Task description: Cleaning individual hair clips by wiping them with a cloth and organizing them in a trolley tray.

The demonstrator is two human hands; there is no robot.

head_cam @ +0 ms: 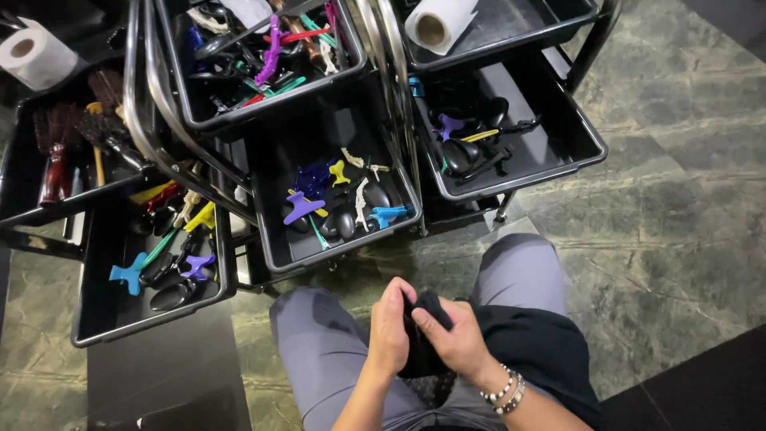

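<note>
Off to the far left of the fingers, up and away from them, a black tray (96, 319) stands pulled out from its cart, so the hair clips (163, 267) in it lie open to reach: a blue one, a purple one, some glossy black ones. Nearer, above the fingers and well apart from them, a second tray (275, 239) holds another loose heap of clips (339, 199), again drawn forward so its contents show.

The left hand (391, 327) sits over the lap, its fingers (399, 299) curled narrow around the left side of a small black object (421, 343); I judge it a dark clip or a bit of cloth, but cannot tell which. It sits pinched between both sets of fingers, held close over the grey trousers, likely so it can be worked with both hands. The right hand (459, 339), beaded bracelets at its wrist, presses its thumb and fingers (431, 323) on the object's top and right side, closed on it.

Up to the right, a third tray (574, 148) holds more dark clips.
</note>
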